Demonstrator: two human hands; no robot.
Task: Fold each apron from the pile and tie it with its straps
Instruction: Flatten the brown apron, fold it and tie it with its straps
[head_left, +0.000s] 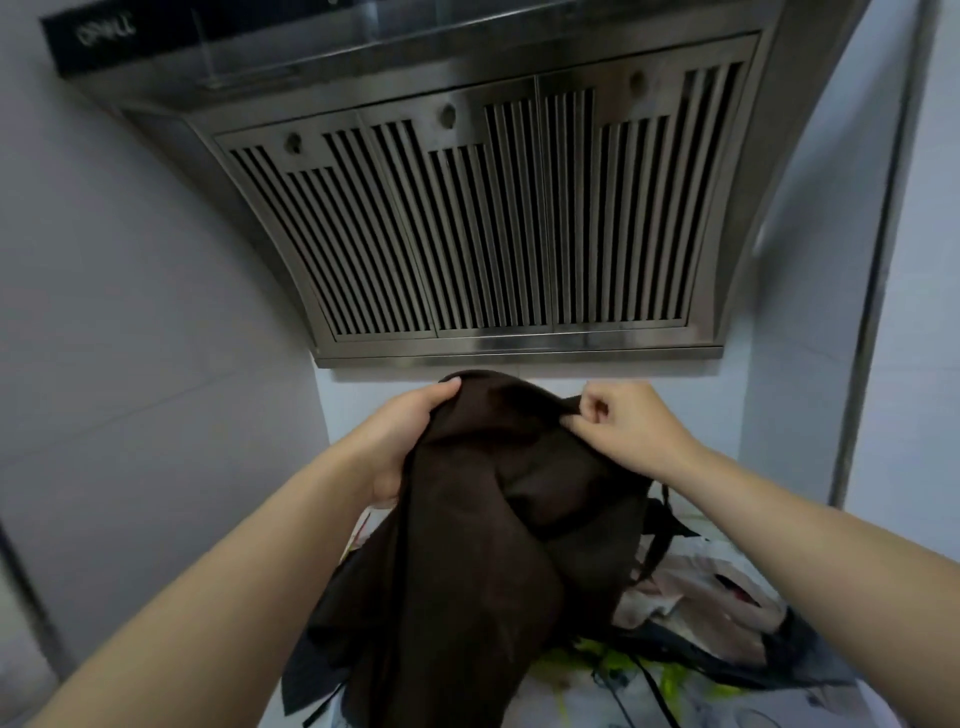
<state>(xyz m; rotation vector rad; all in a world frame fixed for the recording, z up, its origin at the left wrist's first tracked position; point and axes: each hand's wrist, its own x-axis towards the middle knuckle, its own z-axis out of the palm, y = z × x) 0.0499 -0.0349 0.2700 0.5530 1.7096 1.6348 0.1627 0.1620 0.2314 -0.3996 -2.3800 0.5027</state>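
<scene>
Bare forearms (182, 597): both reach forward from the bottom corners.
Left hand (410, 436): fingers clenched round the upper left edge of the dark brown cloth apron (467, 545), thumb on top.
Right hand (631, 423): thumb and forefinger pinch the apron's upper right edge.
Apron position: held up between both hands, crumpled, hanging down over the pile.
Thin dark strap (657, 540): dangles at the apron's right side.
Pile of pale pink and yellow-green patterned cloths (696, 592): below and to the right of the apron.
Stainless steel slotted range hood (493, 218): above the hands.
</scene>
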